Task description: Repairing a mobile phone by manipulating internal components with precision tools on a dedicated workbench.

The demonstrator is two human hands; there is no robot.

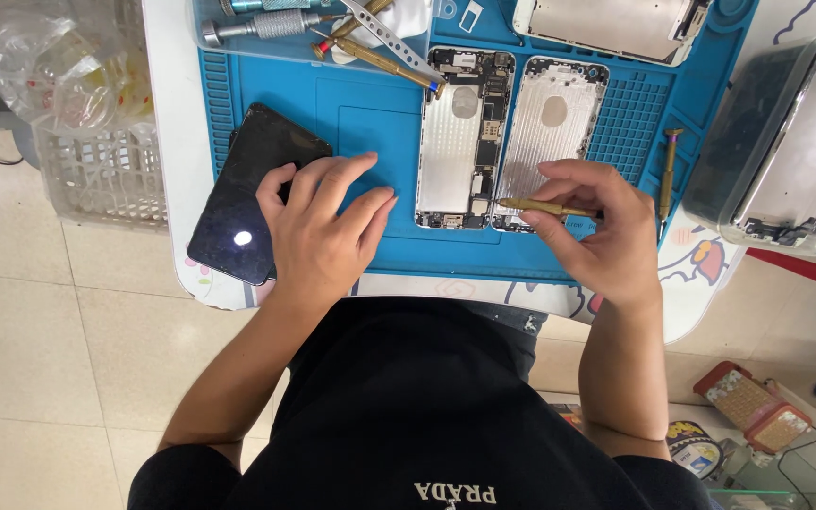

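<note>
The left hand [318, 227] is lying spread open, touching the black screen [252, 194] at the mat's [370, 104] left edge. The right hand [597, 227] is pinching one brass screwdriver [542, 206] beside two open phones [465, 137].

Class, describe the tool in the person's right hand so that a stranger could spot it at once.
Find the blue work mat on the white table. At its lower right, the right hand pinches a slim brass-coloured screwdriver. Unlike the similar tools lying loose along the mat's top edge, it is held level beside the two opened phone housings.
</note>
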